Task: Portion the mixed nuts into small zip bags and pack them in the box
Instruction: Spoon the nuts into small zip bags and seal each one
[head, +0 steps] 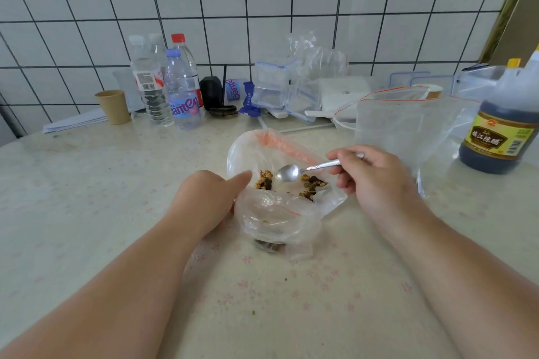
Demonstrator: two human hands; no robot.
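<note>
A large clear bag (248,151) with a red zip strip lies open on the table, with mixed nuts (312,183) scattered inside it. In front of it a small zip bag (277,221) stands open, with a few nuts at its bottom. My left hand (207,198) holds the small bag's left edge, its index finger stretched toward the nuts. My right hand (370,175) grips the handle of a metal spoon (288,173). The spoon's empty bowl hovers over the nuts inside the large bag.
Several water bottles (180,90), a paper cup (113,106) and stacked clear plastic boxes (271,84) line the tiled wall. Another big clear zip bag (408,122) stands at the right, beside a dark vinegar bottle (501,122).
</note>
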